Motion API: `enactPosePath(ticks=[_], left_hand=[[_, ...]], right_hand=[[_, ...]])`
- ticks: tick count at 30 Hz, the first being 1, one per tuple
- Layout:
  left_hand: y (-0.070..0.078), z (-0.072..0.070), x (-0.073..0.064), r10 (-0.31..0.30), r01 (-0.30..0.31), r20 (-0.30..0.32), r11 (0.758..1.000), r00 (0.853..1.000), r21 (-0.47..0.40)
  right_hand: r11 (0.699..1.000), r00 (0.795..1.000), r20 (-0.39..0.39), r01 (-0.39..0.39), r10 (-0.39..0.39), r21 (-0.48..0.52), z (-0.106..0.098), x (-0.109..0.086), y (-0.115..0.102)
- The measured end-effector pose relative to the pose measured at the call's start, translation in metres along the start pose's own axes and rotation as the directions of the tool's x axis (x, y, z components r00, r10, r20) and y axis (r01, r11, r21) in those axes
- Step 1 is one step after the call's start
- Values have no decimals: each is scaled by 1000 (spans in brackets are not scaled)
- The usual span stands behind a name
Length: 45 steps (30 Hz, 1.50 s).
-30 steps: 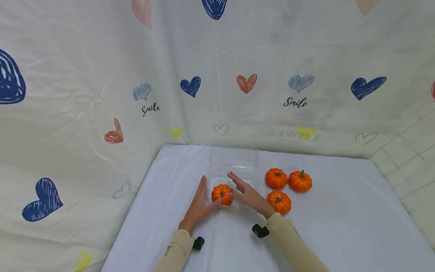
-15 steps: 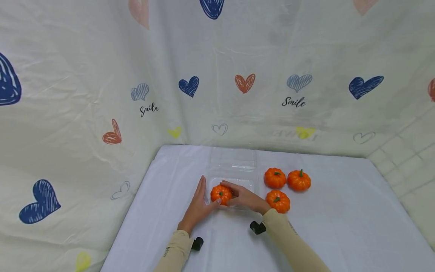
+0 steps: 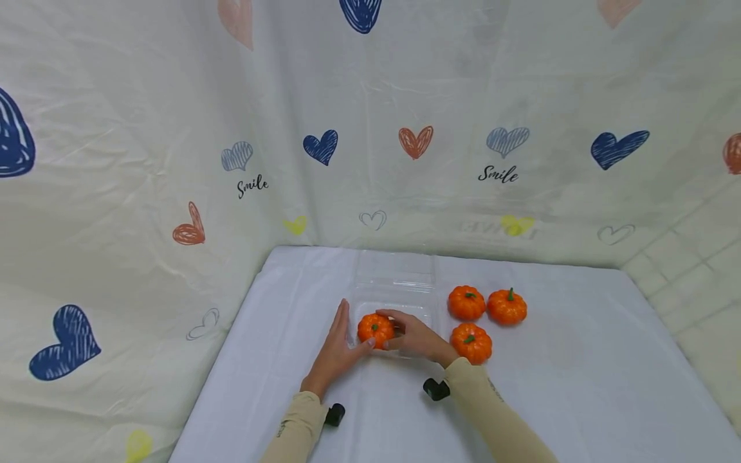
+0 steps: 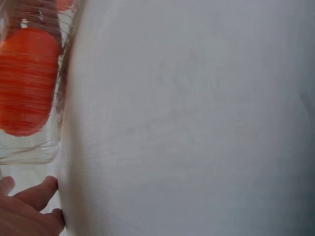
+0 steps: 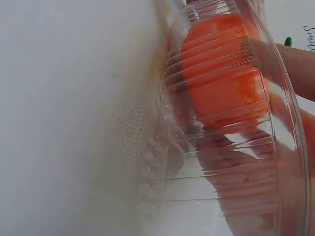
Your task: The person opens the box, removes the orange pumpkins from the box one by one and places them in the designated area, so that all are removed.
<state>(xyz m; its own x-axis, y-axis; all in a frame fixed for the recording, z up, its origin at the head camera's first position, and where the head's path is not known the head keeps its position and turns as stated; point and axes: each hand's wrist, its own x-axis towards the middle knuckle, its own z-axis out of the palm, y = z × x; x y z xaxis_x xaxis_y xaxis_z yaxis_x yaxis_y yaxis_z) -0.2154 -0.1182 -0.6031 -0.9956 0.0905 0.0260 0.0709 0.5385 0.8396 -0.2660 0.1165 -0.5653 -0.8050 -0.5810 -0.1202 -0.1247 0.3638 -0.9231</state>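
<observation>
A small orange pumpkin (image 3: 371,330) with a green stem sits in the left part of a clear plastic clamshell box (image 3: 425,301), whose lid (image 3: 395,267) lies folded back behind it. My right hand (image 3: 419,337) reaches over the near right side of the box and grips the pumpkin from the right. In the right wrist view, curled fingers show through the ribbed wall beside the pumpkin (image 5: 224,73). Along the box's left side, my left hand (image 3: 334,360) rests with straight fingers, its thumb at the near edge close to the pumpkin.
Right of the box lie three more orange pumpkins: one at the back (image 3: 466,303), one farther right (image 3: 507,307), and one nearer (image 3: 471,343), close to my right wrist. A white cloth (image 3: 556,386) covers the table. Behind it hangs a heart-print curtain (image 3: 370,186).
My right hand has moved left and its raised fingers have come down round the pumpkin. The left hand stays nearly still beside the box.
</observation>
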Motion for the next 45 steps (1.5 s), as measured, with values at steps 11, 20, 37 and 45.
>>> enactPosePath(ticks=[11, 20, 37, 45], left_hand=[[-2, 2, 3, 0, 0, -3, 1000, 1000, 10], [-4, 3, 5, 4, -4, -2, 1000, 1000, 31], [-2, 3, 5, 15, -15, -1, 1000, 1000, 24], [-5, 4, 7, -1, 1, 4, 1000, 1000, 25]], right_hand=[[999, 993, -106, -41, 44, 25, -1, -4, -4], [997, 977, -210, -33, 48, 72, -3, -7, -10], [994, 957, -286, 78, -53, 76, -15, -19, -14], [991, 940, -336, 98, -64, 87, -22, -32, -15]])
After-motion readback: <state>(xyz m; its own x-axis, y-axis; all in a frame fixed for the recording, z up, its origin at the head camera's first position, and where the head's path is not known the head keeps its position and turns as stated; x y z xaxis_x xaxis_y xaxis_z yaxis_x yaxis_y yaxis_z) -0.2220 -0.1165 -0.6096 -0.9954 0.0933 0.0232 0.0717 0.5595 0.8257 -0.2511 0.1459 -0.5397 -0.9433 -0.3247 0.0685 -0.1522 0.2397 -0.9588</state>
